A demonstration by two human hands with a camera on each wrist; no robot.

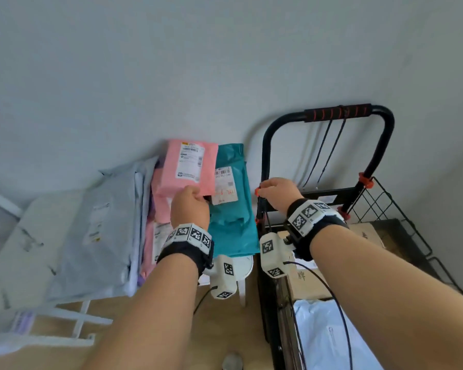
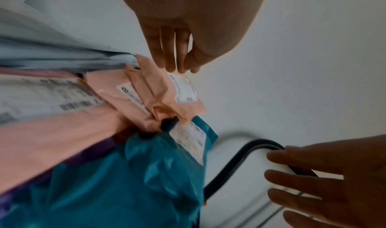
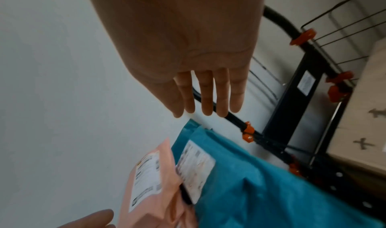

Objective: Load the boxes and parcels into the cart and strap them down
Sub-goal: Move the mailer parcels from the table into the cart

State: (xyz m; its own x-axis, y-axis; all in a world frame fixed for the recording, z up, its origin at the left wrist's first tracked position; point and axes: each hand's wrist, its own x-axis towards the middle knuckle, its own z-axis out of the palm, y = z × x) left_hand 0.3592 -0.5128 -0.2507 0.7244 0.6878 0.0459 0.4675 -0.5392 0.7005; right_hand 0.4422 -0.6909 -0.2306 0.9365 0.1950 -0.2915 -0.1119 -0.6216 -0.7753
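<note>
A pink parcel (image 1: 189, 166) with a white label leans up on a pile of mailers beside a teal parcel (image 1: 233, 225). My left hand (image 1: 190, 206) holds the pink parcel's near edge between fingertips (image 2: 173, 64) and thumb. More pink mailers (image 2: 129, 102) lie under it. The black cart (image 1: 337, 112) stands to the right and holds a cardboard box (image 1: 305, 281) and a white bag (image 1: 326, 340). My right hand (image 1: 275, 193) hovers open at the cart's left post by an orange clip (image 3: 248, 129), its straight fingers (image 3: 221, 97) holding nothing.
Grey mailers (image 1: 96, 236) cover the left of a white rack (image 1: 75, 319). Black elastic cords (image 1: 329, 148) hang from the cart's handle. A wire side panel (image 1: 385, 206) folds out on the cart's right. A plain wall is close behind everything.
</note>
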